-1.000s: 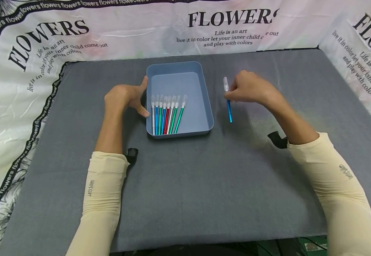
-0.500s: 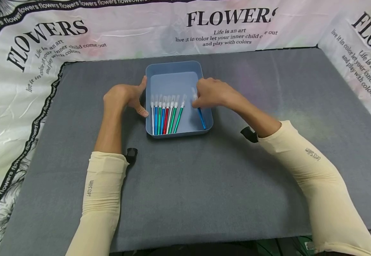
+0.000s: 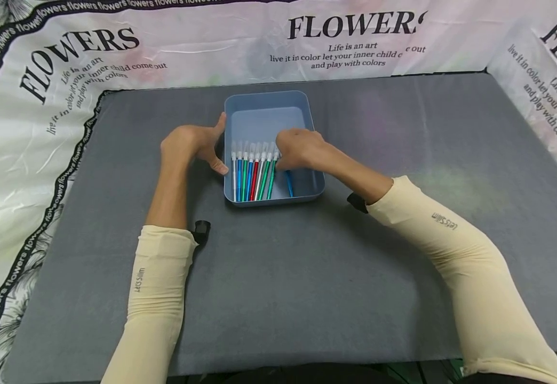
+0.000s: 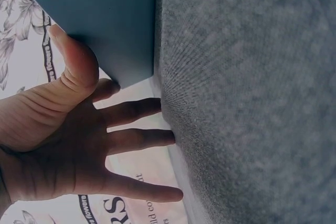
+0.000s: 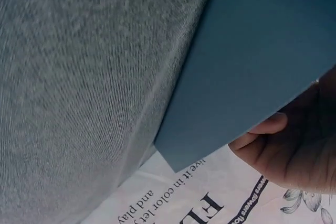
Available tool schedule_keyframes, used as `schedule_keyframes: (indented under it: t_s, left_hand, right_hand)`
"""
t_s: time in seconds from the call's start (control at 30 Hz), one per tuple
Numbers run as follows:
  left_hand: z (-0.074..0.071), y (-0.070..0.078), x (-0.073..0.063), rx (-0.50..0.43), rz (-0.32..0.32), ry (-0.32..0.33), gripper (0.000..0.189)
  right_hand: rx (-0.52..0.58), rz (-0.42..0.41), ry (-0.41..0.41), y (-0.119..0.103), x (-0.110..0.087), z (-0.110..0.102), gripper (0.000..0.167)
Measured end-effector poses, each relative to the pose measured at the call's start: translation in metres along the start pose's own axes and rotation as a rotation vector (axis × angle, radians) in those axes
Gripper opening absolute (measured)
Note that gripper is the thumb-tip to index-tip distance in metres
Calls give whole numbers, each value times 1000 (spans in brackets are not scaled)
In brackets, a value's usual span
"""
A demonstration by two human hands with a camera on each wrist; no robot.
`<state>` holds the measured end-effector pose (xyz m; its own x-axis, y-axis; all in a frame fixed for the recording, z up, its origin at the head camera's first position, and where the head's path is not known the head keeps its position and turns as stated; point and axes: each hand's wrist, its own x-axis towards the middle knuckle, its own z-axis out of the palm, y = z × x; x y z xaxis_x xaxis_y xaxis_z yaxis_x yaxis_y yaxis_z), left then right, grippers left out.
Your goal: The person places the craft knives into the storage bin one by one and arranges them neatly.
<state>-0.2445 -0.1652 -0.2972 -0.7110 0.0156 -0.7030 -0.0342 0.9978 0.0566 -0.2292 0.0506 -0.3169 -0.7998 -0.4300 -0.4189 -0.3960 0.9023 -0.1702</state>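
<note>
A blue-grey rectangular tray (image 3: 266,116) lies on the grey cloth. Along its near left part stands a tight row of capped felt-tip pens (image 3: 253,178), silver, blue, green and red, with translucent caps. My right hand (image 3: 300,149) is inside the tray at the right end of that row, pinching a blue felt-tip pen (image 3: 289,184); its cap end is hidden under the fingers. My left hand (image 3: 193,143) rests against the tray's left side, its thumb (image 4: 79,64) at the rim and the other fingers stretched out. In the right wrist view the tray wall hides the pen.
Grey cloth (image 3: 307,282) covers the table around the tray. A white sheet printed with "FLOWERS" lettering (image 3: 350,48) borders the back and sides. A black strap end (image 3: 201,232) sticks out at my left wrist.
My right hand has carried the blue felt-tip pen leftward from over the cloth into the tray, up beside the row. The left hand stays in place at the tray's side.
</note>
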Motion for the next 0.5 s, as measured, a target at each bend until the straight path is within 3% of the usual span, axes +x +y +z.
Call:
schedule_keyframes:
  t_s: [0.27, 0.43, 0.5]
  left_hand:
    - [-3, 6, -4, 0, -11, 16, 137]
    - [-4, 5, -7, -8, -18, 37, 138]
    - [-4, 7, -8, -5, -14, 46, 137]
  right_hand:
    - [99, -110, -95, 7, 2, -3, 36]
    - [142, -272, -84, 17, -2, -4, 44]
    - [172, -321, -48, 24, -7, -1, 39]
